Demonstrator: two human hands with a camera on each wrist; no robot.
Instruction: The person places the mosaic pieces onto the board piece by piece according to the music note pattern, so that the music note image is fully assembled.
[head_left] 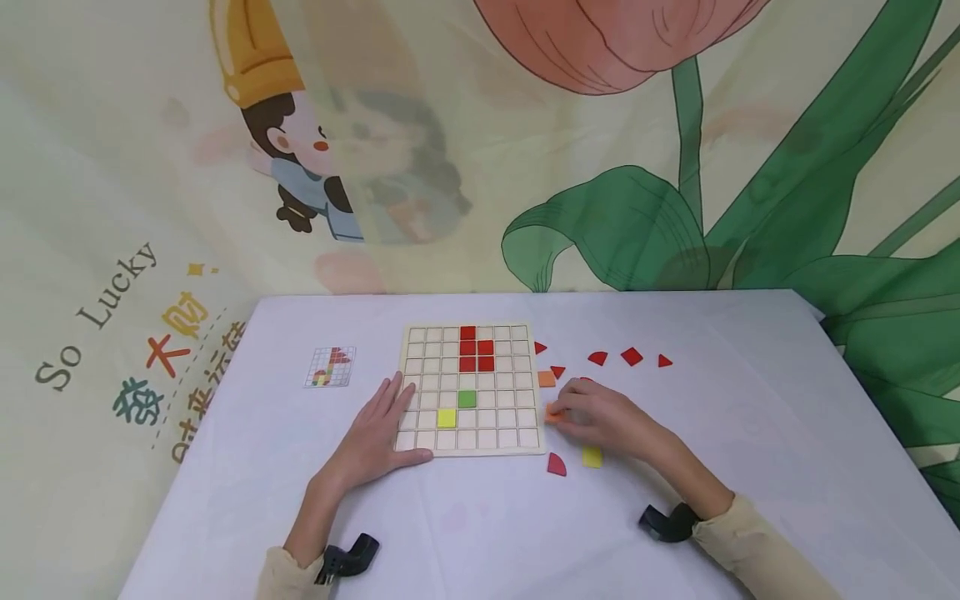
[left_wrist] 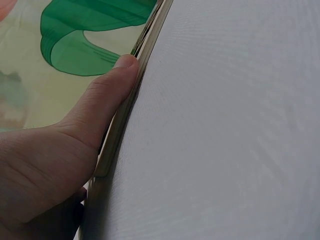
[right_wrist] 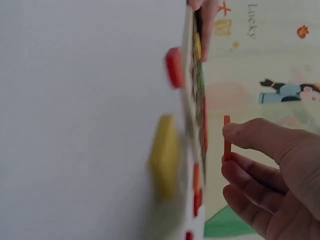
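A pale wooden grid board (head_left: 507,421) lies on the table with several red square tiles (head_left: 468,347), one green tile (head_left: 467,399) and one yellow tile (head_left: 447,418) in its cells. My left hand (head_left: 369,437) rests at the board's lower left corner, fingers fairly straight along the left side, thumb against the near edge. Just right of the board, my right hand (head_left: 611,419) pinches an orange tile (right_wrist: 227,149) between thumb and fingertips, raised off the table in the right wrist view. Another orange tile (head_left: 547,379) lies beside the board's right edge.
Left of the board lies a small card (head_left: 330,367) with a coloured grid picture. Near the right hand are a yellow tile (head_left: 592,457) and a red quarter-round piece (head_left: 556,464). Farther back lie a red diamond-turned tile (head_left: 632,357) and several other red pieces.
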